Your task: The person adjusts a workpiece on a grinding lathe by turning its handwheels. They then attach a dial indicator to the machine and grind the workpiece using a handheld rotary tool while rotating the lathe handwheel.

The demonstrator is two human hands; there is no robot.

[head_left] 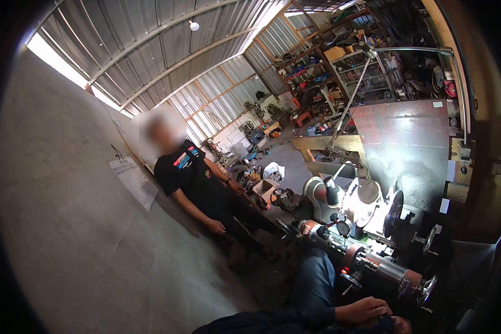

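Note:
My left hand (364, 310) reaches in from the bottom edge, its fingers curled together. Close to its right is my right hand (401, 325), partly cut off by the frame, with its fingers bent. Between the two lies something small and dark (385, 322) that I cannot make out. Just beyond my hands stands a grinding machine with a handwheel (427, 290) and a long workhead bed (387, 266). A dial gauge (343, 229) is mounted on it, beside a brightly lit wheel (394, 213).
Work lamps (334, 192) on jointed arms hang over the machine. A person in a black shirt (192, 172) stands to the left near a grey wall (78, 211). Behind are cluttered shelves (367, 78), a cardboard box (264, 187) and a white bag (274, 171).

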